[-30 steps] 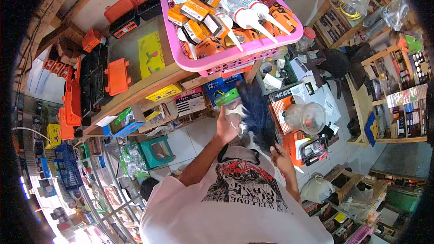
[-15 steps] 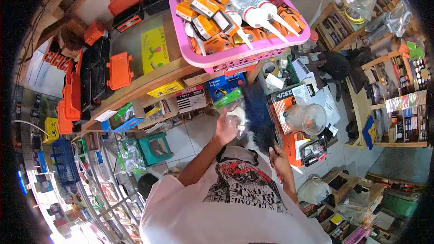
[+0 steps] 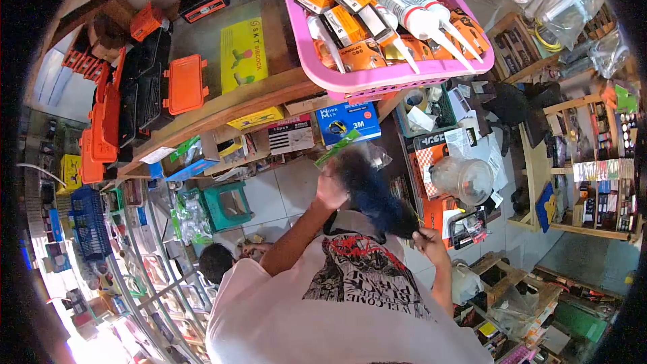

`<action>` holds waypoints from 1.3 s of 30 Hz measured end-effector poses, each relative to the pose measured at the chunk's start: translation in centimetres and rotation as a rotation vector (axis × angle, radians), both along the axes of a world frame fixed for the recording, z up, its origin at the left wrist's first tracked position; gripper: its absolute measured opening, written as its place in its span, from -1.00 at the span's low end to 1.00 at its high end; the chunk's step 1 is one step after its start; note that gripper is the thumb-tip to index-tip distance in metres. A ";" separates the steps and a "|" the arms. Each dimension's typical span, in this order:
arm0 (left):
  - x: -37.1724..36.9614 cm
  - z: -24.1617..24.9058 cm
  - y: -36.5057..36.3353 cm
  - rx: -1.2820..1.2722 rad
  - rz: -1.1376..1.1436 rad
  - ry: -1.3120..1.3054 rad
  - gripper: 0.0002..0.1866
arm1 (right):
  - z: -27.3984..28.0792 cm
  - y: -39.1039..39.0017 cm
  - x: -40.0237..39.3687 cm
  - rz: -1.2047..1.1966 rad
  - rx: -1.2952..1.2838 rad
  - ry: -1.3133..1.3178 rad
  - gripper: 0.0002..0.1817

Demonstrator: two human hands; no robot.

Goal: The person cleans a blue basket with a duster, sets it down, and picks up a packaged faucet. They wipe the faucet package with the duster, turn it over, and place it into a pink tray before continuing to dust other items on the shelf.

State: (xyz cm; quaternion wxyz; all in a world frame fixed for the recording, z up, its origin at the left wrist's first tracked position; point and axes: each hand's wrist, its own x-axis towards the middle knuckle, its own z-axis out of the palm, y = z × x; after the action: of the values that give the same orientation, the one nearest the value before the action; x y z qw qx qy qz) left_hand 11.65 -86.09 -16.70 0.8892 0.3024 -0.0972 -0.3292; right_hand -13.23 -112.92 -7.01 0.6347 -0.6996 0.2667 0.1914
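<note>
My left hand (image 3: 331, 189), blurred by motion, grips a clear plastic pack with a green header (image 3: 339, 147). A dark blue fluffy duster (image 3: 377, 192) sweeps across the pack and hides much of it; its head is smeared by movement. At the duster's lower right end, my right hand (image 3: 431, 244) is closed around its handle. Both hands are in front of my white printed shirt, below the shelf. Just beyond the pack, a blue Work Man box (image 3: 347, 123) sits on the lower shelf.
A pink basket (image 3: 397, 86) of sealant tubes and orange boxes rests on the upper shelf. A clear round tub (image 3: 465, 180) stands to the right. Orange tool cases (image 3: 185, 86) are on the left. Another person's head (image 3: 216, 263) shows at lower left, near a green stool (image 3: 228, 205).
The duster has swung up and left over the pack. My right hand has risen slightly, and my left hand has tilted the pack. The view has shifted, and another person's hand now shows at lower left.
</note>
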 end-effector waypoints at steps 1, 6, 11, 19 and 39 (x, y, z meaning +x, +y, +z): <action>-0.3 1.3 0.1 0.173 0.025 0.057 -0.39 | -0.1 0.2 -0.2 -0.050 0.058 0.034 -0.62; -0.3 3.2 0.2 -0.435 -0.071 0.502 -0.37 | -1.1 0.7 -0.8 0.014 0.122 0.008 -0.61; 0.3 1.4 0.3 -0.250 -0.061 0.503 -0.33 | -2.5 2.2 -1.7 -0.202 0.195 0.028 -0.61; 1.2 1.1 -0.3 -0.430 -0.198 0.411 -0.37 | -2.4 3.4 -1.8 -0.157 0.173 0.009 -0.63; 2.6 -1.2 0.7 -0.030 -0.042 0.316 -0.46 | -5.7 6.1 -0.4 -0.121 0.124 0.026 -0.66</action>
State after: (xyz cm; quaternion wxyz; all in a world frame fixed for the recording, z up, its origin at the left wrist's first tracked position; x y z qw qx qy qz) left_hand 14.21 -85.38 -17.92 0.8907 0.2313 0.0328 -0.3899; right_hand -13.65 -106.80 -12.68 0.6836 -0.6391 0.3042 0.1780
